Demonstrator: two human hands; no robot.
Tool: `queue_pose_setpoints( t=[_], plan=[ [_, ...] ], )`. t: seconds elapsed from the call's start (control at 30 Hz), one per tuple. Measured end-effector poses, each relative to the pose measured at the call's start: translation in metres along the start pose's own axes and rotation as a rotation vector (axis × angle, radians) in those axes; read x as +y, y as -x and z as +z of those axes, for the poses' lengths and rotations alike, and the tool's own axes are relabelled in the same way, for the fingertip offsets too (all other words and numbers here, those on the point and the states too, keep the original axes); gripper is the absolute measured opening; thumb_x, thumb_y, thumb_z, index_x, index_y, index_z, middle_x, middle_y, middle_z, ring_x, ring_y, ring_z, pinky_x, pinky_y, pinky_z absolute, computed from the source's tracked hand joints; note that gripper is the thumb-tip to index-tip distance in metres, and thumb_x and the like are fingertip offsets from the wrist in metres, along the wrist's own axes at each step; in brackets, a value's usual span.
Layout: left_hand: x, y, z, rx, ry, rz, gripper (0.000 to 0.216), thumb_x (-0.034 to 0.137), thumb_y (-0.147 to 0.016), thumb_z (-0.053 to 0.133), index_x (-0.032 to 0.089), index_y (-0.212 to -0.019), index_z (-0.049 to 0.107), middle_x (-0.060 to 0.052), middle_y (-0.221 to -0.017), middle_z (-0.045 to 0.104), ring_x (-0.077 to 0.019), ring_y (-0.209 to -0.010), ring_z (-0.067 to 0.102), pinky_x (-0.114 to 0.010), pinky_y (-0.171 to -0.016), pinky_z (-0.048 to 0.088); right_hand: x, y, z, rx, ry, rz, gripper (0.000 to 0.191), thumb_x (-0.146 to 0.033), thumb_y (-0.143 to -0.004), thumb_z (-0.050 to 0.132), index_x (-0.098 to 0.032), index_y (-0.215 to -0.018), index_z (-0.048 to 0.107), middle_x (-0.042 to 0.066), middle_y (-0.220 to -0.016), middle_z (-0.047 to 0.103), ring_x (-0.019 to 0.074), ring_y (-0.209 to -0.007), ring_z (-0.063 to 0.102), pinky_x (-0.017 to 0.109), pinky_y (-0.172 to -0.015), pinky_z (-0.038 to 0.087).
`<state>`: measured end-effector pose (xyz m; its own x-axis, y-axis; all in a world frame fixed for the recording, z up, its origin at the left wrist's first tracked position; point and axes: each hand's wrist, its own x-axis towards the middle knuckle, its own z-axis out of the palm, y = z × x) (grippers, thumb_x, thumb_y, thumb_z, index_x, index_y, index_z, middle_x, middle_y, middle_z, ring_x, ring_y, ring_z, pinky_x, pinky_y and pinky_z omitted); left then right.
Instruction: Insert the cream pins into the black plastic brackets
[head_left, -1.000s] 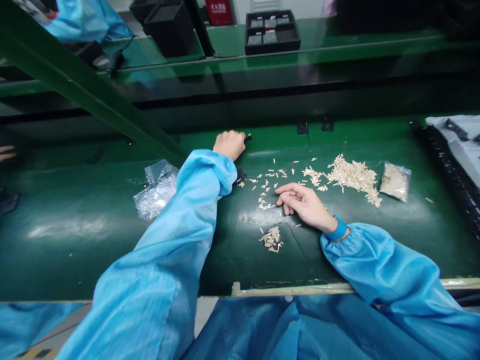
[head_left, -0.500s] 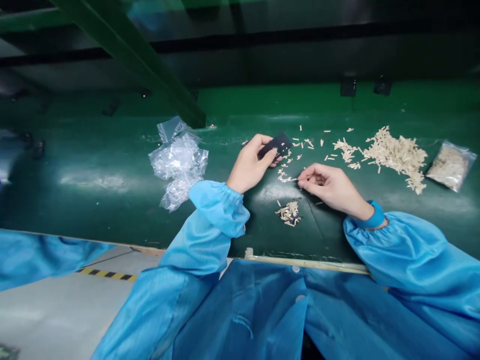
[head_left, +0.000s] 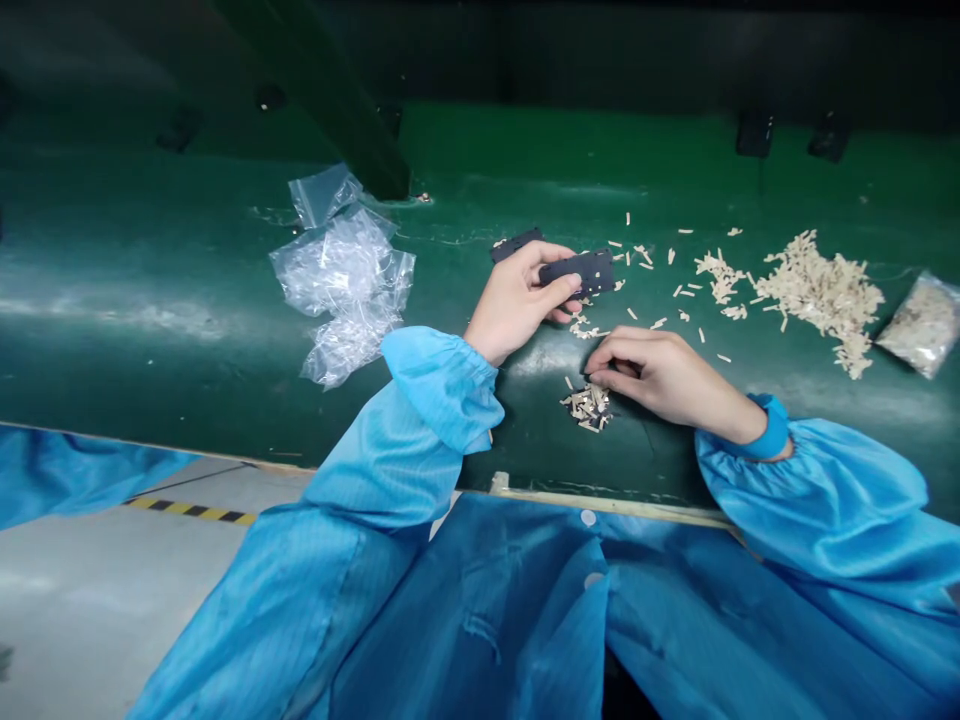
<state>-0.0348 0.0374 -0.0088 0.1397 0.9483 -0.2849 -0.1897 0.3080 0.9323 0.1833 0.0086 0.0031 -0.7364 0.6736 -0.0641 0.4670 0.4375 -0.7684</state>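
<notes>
My left hand (head_left: 517, 298) is closed around the end of a thin black plate (head_left: 596, 270) with small notches and pale spots, held just above the bench. Behind the knuckles of that hand lies another black plate (head_left: 516, 244). My right hand (head_left: 660, 372) has thumb and forefinger pinched together at the upper edge of a small heap of pale strips and dark bits (head_left: 590, 408). A tiny dark piece seems to be at those fingertips, too small to name. Loose pale strips (head_left: 586, 330) lie between the two hands.
A large pile of pale strips (head_left: 821, 295) and a filled clear bag (head_left: 924, 322) are at the right. Crumpled clear plastic bags (head_left: 349, 275) lie to the left, near a green post (head_left: 375, 150). Another person's blue sleeve (head_left: 75, 475) shows at the left edge.
The black plate in my left hand has turned closer to level. My right hand has shifted from the scattered strips toward me, to the small heap. The camera view has tilted slightly.
</notes>
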Motion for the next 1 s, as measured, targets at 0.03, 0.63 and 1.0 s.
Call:
queue_pose_setpoints(
  t=[0.03, 0.63, 1.0],
  plan=[
    [0.0, 0.0, 0.001, 0.016, 0.025, -0.024, 0.026, 0.009, -0.09, 0.065, 0.004, -0.113, 0.054, -0.003, -0.084, 0.066, -0.009, -0.068, 0.068, -0.015, -0.056, 0.056, 0.001, 0.001, -0.002, -0.028, 0.004, 0.015, 0.016, -0.032, -0.099, 0.059, -0.019, -0.099, 0.069, -0.002, -0.095, 0.06, 0.0026, -0.075, 0.05, 0.018, -0.07, 0.04],
    [-0.003, 0.008, 0.0, -0.1, 0.254, -0.096, 0.031, 0.02, -0.098, 0.06, 0.003, -0.123, 0.053, -0.015, -0.114, 0.07, -0.0077, -0.084, 0.069, -0.015, -0.071, 0.056, -0.001, 0.01, -0.013, -0.22, -0.147, 0.172, 0.031, -0.045, -0.102, 0.054, -0.019, -0.098, 0.07, -0.005, -0.089, 0.067, 0.0009, -0.074, 0.056, 0.016, -0.072, 0.042],
    [-0.006, 0.011, 0.0, -0.097, 0.196, -0.041, 0.039, 0.025, -0.092, 0.071, 0.003, -0.116, 0.051, -0.02, -0.112, 0.069, -0.012, -0.092, 0.07, -0.021, -0.086, 0.056, 0.003, 0.008, -0.014, -0.186, -0.412, 0.357, 0.046, -0.057, -0.094, 0.06, -0.013, -0.1, 0.073, 0.001, -0.083, 0.066, 0.0047, -0.067, 0.05, 0.019, -0.062, 0.039]
  ],
)
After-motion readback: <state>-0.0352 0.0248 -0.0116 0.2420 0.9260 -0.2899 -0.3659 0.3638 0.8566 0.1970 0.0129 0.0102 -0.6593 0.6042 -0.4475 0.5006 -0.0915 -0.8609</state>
